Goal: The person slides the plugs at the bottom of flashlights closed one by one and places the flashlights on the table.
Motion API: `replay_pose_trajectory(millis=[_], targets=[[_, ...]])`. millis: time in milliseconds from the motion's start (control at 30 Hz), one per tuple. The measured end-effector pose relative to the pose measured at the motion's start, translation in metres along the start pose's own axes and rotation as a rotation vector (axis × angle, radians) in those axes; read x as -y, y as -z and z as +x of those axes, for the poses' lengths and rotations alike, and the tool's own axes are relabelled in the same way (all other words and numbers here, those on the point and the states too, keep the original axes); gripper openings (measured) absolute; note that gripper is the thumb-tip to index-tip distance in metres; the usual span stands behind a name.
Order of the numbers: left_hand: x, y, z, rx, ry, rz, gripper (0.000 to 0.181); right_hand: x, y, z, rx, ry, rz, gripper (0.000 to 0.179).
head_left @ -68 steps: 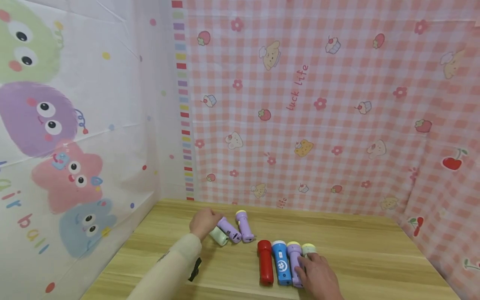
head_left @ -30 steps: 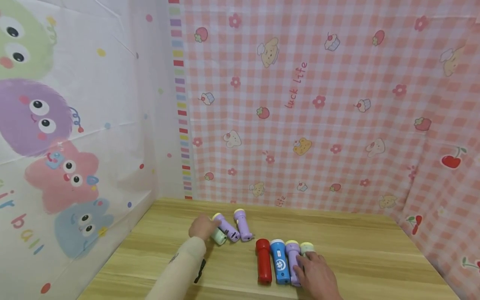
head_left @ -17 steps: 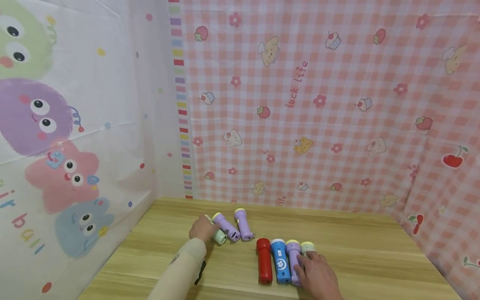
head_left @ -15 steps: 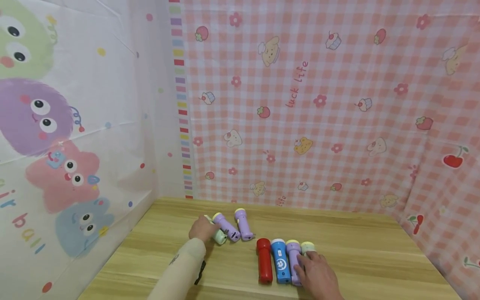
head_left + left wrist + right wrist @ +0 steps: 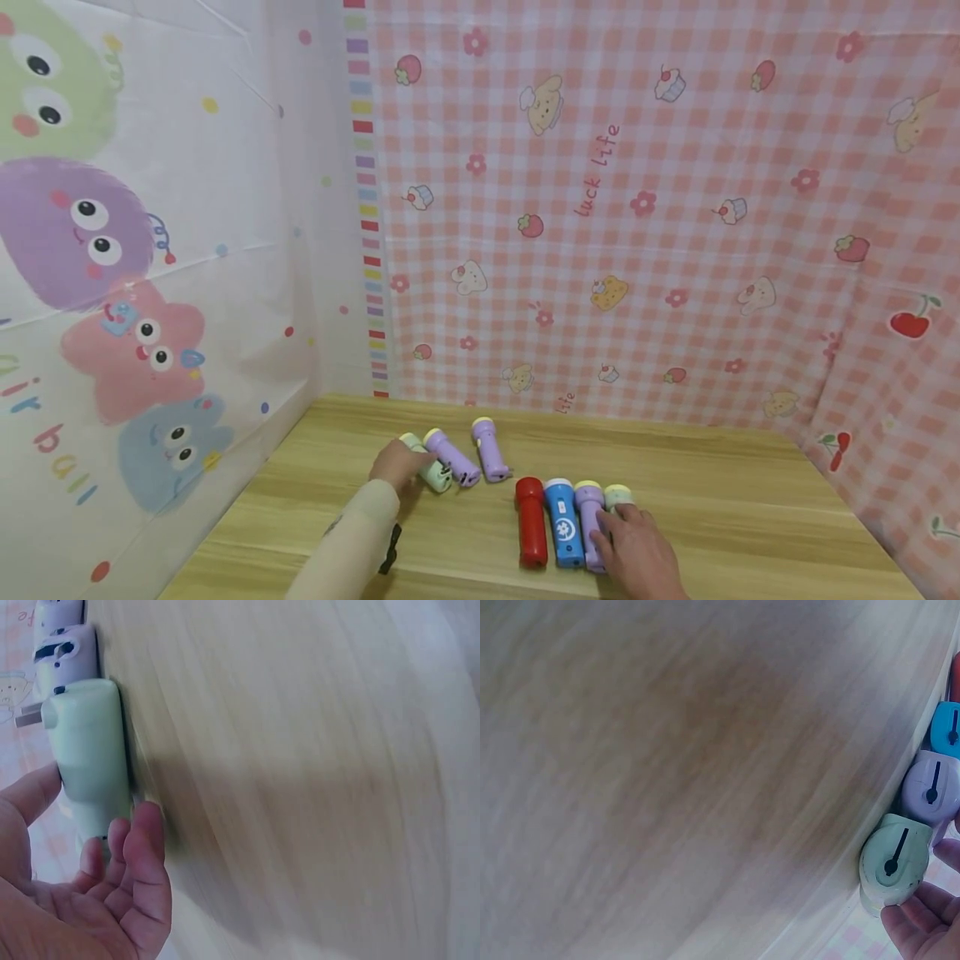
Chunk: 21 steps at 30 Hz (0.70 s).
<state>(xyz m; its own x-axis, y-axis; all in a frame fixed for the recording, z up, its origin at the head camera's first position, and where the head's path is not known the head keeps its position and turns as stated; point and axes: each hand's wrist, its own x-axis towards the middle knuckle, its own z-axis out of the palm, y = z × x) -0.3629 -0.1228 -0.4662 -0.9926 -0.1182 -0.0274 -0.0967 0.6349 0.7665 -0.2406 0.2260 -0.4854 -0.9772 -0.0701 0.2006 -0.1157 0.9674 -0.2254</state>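
Observation:
My left hand [image 5: 396, 465] is beside a pale green flashlight [image 5: 431, 472] at the back left. In the left wrist view the thumb touches one side of that flashlight [image 5: 86, 750], while the fingers [image 5: 146, 855] bend loosely by its far end. Metal plug prongs [image 5: 28, 716] stick out from its tail. Two purple flashlights, one [image 5: 453, 458] close by and another [image 5: 490, 452] farther right, lie alongside. My right hand [image 5: 641, 550] holds a second pale green flashlight [image 5: 618, 495], partly hidden, at the right end of a row. Its thumb is near the neighbouring purple flashlight [image 5: 588, 517].
The row continues leftward with a blue flashlight [image 5: 564, 523] and a red flashlight [image 5: 531, 525]. A black strap [image 5: 391, 547] shows beside the left forearm. Patterned cloth [image 5: 600, 250] hangs behind the wooden table [image 5: 720, 467], and a white printed sheet [image 5: 255, 217] borders the left.
My left hand has drawn back slightly to the left, uncovering more of its green flashlight, whose prongs now show. The right hand and its row have stayed in place.

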Motion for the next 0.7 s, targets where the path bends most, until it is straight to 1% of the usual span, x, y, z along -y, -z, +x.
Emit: replay_pose_trajectory(millis=[67, 167, 300, 367, 433, 533, 600, 700], targets=[[0.005, 0.001, 0.001, 0.02, 0.01, -0.027, 0.04, 0.0, 0.0, 0.0, 0.001, -0.002, -0.001, 0.036], [0.01, 0.004, 0.002, 0.044, 0.043, -0.067, 0.04, 0.001, 0.0, 0.0, 0.001, -0.003, -0.003, 0.036], [0.014, 0.008, 0.003, 0.055, 0.059, -0.064, 0.041, 0.0, -0.001, 0.001, -0.001, -0.004, -0.004, 0.036], [0.015, 0.01, 0.004, 0.059, 0.061, -0.046, 0.042, -0.001, -0.002, 0.001, -0.009, -0.003, -0.002, 0.036], [0.018, 0.012, 0.005, 0.074, 0.074, -0.044, 0.041, -0.002, -0.002, 0.0, -0.02, 0.001, -0.002, 0.036], [0.021, 0.015, 0.006, 0.113, 0.097, -0.045, 0.041, -0.002, -0.002, 0.0, -0.034, 0.009, -0.002, 0.035], [0.022, 0.017, 0.006, 0.143, 0.123, -0.06, 0.041, -0.002, -0.002, -0.001, -0.039, 0.013, -0.002, 0.035], [0.024, 0.02, 0.006, 0.177, 0.148, -0.08, 0.049, -0.002, -0.002, -0.001, -0.044, 0.024, -0.002, 0.035]])
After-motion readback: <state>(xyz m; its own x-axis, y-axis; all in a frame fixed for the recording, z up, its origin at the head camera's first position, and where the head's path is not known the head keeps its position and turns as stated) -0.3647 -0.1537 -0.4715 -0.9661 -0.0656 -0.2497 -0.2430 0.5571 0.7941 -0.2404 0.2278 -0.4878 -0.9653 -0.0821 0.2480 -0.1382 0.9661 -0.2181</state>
